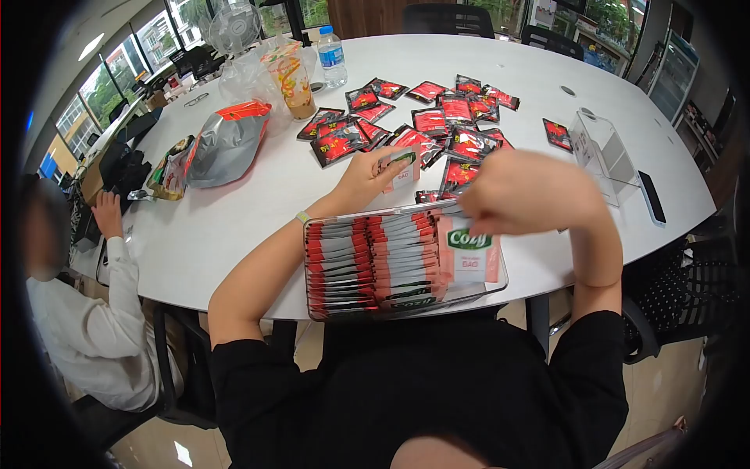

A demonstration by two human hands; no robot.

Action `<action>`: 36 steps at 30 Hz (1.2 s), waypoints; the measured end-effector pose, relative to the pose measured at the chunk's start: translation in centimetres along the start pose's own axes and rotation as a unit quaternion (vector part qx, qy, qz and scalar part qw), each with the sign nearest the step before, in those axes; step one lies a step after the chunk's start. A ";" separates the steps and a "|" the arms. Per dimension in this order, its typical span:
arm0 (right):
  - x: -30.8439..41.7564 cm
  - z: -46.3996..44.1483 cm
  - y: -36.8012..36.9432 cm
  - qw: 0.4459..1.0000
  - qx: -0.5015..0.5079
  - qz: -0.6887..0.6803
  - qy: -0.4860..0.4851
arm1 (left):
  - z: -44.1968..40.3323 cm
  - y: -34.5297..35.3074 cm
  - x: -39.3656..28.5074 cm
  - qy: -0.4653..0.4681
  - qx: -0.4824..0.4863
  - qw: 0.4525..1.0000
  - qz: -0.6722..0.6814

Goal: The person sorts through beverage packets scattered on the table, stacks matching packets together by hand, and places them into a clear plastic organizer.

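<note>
A clear plastic box point(504, 291) at the table's near edge holds packed rows of thin sachets, red and grey on the left, pink and white on the right. My left hand point(361, 181) is behind the box, thumb and fingers closed on a pink-and-white sachet point(402, 178) with a green label. Over the box's right end, my right hand point(535, 191) is curled with its fingers pressed together. Just below those fingertips a pink Cozy sachet point(469, 262) lies face up in the box. Whatever the right fingers pinch is hidden and blurred.
Several red-and-black sachets point(337, 144) lie scattered beyond my hands. Further left stand a silver pouch point(226, 144), a drink cup point(294, 84) and a water bottle point(332, 59). An acrylic stand point(605, 160) and a phone point(651, 198) are at right. A person point(98, 328) sits at left.
</note>
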State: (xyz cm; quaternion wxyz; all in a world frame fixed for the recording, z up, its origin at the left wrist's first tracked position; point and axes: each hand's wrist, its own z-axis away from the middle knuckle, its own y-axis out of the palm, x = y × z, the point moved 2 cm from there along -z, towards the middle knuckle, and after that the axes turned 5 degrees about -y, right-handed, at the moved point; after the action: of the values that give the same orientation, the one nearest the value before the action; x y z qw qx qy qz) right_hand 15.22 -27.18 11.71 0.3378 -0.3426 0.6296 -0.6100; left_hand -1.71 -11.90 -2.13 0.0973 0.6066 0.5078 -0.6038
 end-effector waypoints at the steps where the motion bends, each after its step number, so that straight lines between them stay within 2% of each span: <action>1: 0.8 -0.8 0.8 0.997 0.053 0.058 0.024 | -0.1 0.1 0.3 0.022 -0.005 1.000 0.008; 2: 0.9 -1.1 1.8 0.996 0.043 0.066 0.030 | -0.1 0.1 0.1 0.044 -0.010 0.999 0.016; 7: 1.3 -1.0 1.1 0.994 0.027 0.094 0.052 | 0.2 0.0 -0.9 0.028 0.007 0.999 0.019; 10: 1.2 -1.1 1.0 0.991 0.083 0.077 0.075 | 0.4 -0.2 -1.3 0.012 0.010 1.000 0.023; 12: 0.2 -1.3 1.0 0.989 0.021 0.096 0.111 | 0.5 -0.1 -1.2 0.008 0.011 1.000 0.020; 13: -0.3 -1.7 1.1 0.989 0.021 0.097 0.111 | 0.6 0.0 -1.1 0.042 0.009 0.999 0.018; 15: -1.5 -2.7 0.9 0.973 -0.197 0.078 0.095 | 0.4 0.1 -0.6 0.078 0.007 0.997 0.014; 16: -2.7 -3.2 1.8 0.964 -0.240 0.094 0.070 | 0.3 0.1 -0.2 0.087 0.009 0.996 0.021; 19: -4.8 -4.4 4.1 0.963 -0.266 0.040 0.021 | 0.5 -0.1 -0.7 0.105 -0.006 0.993 0.046; 20: -5.2 -4.7 4.7 0.975 -0.216 0.031 0.042 | 0.6 -0.3 -1.0 0.084 0.015 0.996 -0.001; 21: -5.4 -4.8 5.0 0.975 -0.217 0.030 0.042 | 0.6 -0.4 -1.1 0.063 0.036 0.996 -0.047; 23: -5.7 -5.0 5.5 0.983 -0.152 0.048 0.086 | 0.7 -0.1 -1.4 0.055 0.029 0.998 -0.029; 24: -5.9 -4.9 5.4 0.983 -0.152 0.047 0.087 | 0.7 -0.1 -1.4 0.046 0.020 0.999 -0.010; 27: -6.0 -4.1 4.0 0.976 -0.191 0.073 0.072 | 0.5 -0.2 -0.9 0.083 -0.002 0.996 -0.033; 29: -5.8 -2.7 2.0 0.954 -0.270 0.119 0.060 | 0.7 -0.1 -1.2 0.074 0.010 0.997 -0.020; 30: -5.4 -2.0 0.9 0.954 -0.269 0.119 0.060 | 0.7 0.0 -1.6 0.067 0.023 0.997 -0.007; 33: -3.9 0.4 -2.4 0.954 -0.282 0.051 0.086 | 0.8 0.0 -2.0 0.111 0.028 0.993 -0.015; 35: -2.9 1.5 -3.1 0.958 -0.237 -0.138 0.087 | 0.6 0.1 -1.6 0.116 0.026 0.993 -0.016; 36: -2.6 1.7 -3.1 0.973 -0.172 -0.140 0.058 | 0.4 0.1 -1.3 0.121 0.025 0.992 -0.016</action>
State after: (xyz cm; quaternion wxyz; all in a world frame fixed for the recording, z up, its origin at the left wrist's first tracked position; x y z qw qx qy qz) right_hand 18.10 -25.98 14.83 0.1479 -0.4444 0.6897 -0.5523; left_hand -1.56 -12.94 -1.22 0.0105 0.6693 0.5106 -0.5396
